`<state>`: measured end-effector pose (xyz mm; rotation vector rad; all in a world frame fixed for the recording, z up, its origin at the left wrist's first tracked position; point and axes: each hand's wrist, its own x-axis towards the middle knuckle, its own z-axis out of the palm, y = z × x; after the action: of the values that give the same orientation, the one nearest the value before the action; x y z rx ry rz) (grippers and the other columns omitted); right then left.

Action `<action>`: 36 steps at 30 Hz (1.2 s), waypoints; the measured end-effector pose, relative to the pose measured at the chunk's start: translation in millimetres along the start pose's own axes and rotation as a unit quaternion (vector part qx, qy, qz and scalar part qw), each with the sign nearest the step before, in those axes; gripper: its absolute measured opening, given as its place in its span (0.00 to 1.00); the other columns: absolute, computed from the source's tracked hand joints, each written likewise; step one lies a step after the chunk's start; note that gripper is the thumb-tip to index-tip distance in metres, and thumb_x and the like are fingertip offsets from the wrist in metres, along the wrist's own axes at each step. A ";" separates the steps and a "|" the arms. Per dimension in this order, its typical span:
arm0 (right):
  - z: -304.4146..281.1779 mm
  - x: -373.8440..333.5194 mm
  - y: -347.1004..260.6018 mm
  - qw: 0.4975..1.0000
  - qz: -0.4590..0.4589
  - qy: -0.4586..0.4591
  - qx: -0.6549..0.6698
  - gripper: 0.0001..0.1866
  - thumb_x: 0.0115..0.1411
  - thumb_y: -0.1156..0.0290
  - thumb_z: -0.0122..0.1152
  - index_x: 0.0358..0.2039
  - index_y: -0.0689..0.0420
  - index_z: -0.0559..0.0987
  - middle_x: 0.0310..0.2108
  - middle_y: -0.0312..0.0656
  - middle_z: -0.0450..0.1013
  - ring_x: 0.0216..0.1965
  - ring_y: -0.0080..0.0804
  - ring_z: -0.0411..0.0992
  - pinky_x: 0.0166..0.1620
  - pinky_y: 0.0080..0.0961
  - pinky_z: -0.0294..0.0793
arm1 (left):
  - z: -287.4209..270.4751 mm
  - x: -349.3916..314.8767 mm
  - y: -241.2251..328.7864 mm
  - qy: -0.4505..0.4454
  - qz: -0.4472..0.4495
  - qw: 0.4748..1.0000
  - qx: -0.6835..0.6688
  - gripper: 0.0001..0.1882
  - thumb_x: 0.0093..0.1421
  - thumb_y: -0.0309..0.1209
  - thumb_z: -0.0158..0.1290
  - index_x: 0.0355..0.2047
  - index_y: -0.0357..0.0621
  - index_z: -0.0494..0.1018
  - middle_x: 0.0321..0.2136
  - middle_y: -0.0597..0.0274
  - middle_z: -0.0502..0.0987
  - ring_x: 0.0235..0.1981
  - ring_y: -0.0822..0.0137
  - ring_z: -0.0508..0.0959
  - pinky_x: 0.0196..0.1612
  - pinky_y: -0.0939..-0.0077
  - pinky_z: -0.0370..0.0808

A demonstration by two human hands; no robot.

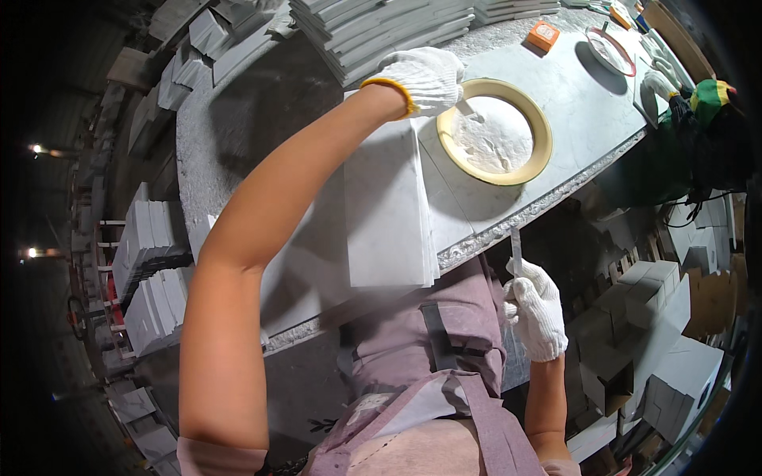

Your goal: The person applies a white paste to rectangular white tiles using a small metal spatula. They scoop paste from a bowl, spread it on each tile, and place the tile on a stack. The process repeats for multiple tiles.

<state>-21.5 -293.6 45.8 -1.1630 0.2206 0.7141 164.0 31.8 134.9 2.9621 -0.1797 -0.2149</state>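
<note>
Left hand (425, 81) is reaching over the left rim of the bowl (543, 135), grip unclear; right hand (538, 312) is clamping a strip (517, 255) below it, near the worktop's (476, 245) edge.

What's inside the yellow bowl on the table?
Inside the yellow bowl is an uneven white mass, with a small pale flat piece over it beside the gloved left hand. The mass covers the bowl's floor, so nothing beneath shows.
</note>
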 end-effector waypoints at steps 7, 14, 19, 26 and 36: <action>-22.2 6.1 -26.8 0.994 -0.062 0.055 0.065 0.16 0.71 0.58 0.67 0.49 0.56 0.77 0.38 0.38 0.77 0.26 0.20 0.73 0.26 0.13 0.71 | 23.9 20.4 -9.7 -0.029 -0.053 0.996 -0.066 0.24 0.63 0.43 0.54 0.50 0.37 0.80 0.44 0.37 0.82 0.45 0.41 0.83 0.51 0.48 0.78; -7.3 51.7 -73.6 0.959 -0.133 0.136 -0.212 0.23 0.69 0.63 0.68 0.60 0.60 0.79 0.37 0.35 0.79 0.28 0.17 0.75 0.28 0.14 0.73 | 58.8 -104.4 -0.1 0.308 -0.004 0.938 -0.161 0.31 0.63 0.33 0.67 0.65 0.42 0.72 0.58 0.46 0.78 0.52 0.54 0.83 0.56 0.63 0.80; 6.6 97.7 -72.4 0.908 -0.212 0.136 -0.333 0.16 0.69 0.69 0.67 0.55 0.59 0.84 0.38 0.38 0.82 0.32 0.20 0.79 0.36 0.19 0.78 | 100.0 -203.5 23.8 0.335 0.030 0.937 -0.093 0.28 0.62 0.26 0.66 0.63 0.38 0.75 0.56 0.48 0.79 0.55 0.49 0.80 0.58 0.60 0.79; 12.8 142.8 -57.0 0.780 -0.344 0.130 -0.506 0.12 0.67 0.72 0.68 0.49 0.58 0.86 0.31 0.40 0.82 0.27 0.20 0.79 0.33 0.22 0.77 | 146.3 -251.6 41.8 0.340 -0.006 0.938 -0.060 0.23 0.65 0.33 0.63 0.59 0.42 0.77 0.56 0.52 0.78 0.61 0.45 0.76 0.66 0.48 0.72; 29.7 155.3 -69.8 0.818 -0.225 0.100 -0.519 0.13 0.66 0.62 0.67 0.45 0.56 0.87 0.38 0.47 0.84 0.40 0.43 0.82 0.46 0.34 0.79 | 147.7 -244.5 38.5 0.362 0.015 0.929 -0.082 0.17 0.65 0.30 0.61 0.54 0.43 0.79 0.53 0.53 0.79 0.57 0.48 0.78 0.66 0.47 0.73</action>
<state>134.2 -219.8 31.6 -2.2468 -0.3307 0.2387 -102.9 3.2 29.9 2.6530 -0.0986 0.8145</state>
